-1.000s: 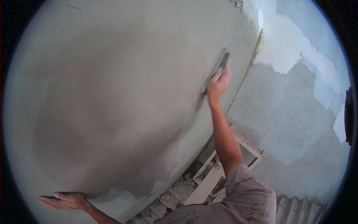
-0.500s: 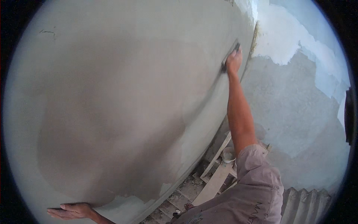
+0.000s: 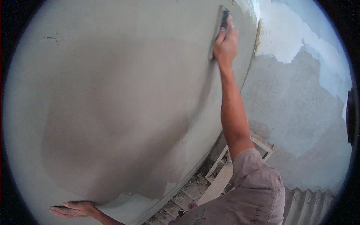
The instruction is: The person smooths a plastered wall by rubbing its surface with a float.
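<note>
My right hand (image 3: 227, 44) is raised high on the grey plastered wall (image 3: 123, 82), its fingers wrapped round the dark handle of a plastering trowel (image 3: 224, 18). The long, flat blade lies along the wall near the corner, partly covered by my hand and slightly smeared by motion. Low at the left, my left hand (image 3: 77, 210) rests against the same wall with fingers stretched out, holding nothing. A broad darker patch covers the middle of the wall surface.
An adjoining wall (image 3: 281, 101) with patchy white and grey coating meets this one at the right. Below my right arm are a wooden frame (image 3: 258, 140) and a pale plank (image 3: 215, 185). Corrugated grey sheeting (image 3: 307, 206) stands at the lower right.
My right hand and the trowel have moved up and to the left, away from the corner, and more of the trowel shows. My left hand stays almost in place.
</note>
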`<move>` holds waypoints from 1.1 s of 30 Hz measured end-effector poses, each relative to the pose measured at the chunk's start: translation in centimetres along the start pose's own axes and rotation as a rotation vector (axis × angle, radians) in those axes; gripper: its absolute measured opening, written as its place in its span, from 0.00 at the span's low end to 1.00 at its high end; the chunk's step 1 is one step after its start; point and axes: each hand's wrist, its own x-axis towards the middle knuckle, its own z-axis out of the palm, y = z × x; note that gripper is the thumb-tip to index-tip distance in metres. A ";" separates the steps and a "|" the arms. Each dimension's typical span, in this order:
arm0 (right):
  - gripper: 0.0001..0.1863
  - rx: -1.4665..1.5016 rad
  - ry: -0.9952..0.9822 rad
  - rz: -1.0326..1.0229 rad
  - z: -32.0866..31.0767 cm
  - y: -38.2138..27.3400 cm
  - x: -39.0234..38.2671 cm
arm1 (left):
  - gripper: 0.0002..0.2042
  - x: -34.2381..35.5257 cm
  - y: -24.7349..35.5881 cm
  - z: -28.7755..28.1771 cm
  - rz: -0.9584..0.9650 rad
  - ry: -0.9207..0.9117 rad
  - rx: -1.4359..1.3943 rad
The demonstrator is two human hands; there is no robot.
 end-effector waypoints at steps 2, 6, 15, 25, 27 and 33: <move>0.26 -0.073 -0.050 0.248 0.6 3.8 -0.6 | 0.31 0.0 -0.3 0.1 0.039 0.008 0.011; 0.26 -0.075 -0.105 0.558 -2.2 4.3 -8.5 | 0.31 -0.1 -0.7 0.1 0.056 -0.007 0.035; 0.32 0.436 -0.319 -0.159 -11.2 -20.9 -17.3 | 0.33 0.0 0.8 -0.7 -0.030 -0.033 0.009; 0.27 0.211 -0.129 0.102 -5.3 -13.9 -7.4 | 0.33 0.1 0.8 -0.7 -0.034 -0.059 -0.007; 0.27 0.122 -0.045 0.161 -5.0 -9.3 -8.9 | 0.33 0.1 0.7 -0.8 -0.039 -0.058 0.005; 0.26 0.044 -0.035 0.408 -8.1 -9.1 -17.2 | 0.33 0.0 0.3 -0.6 -0.044 -0.028 0.000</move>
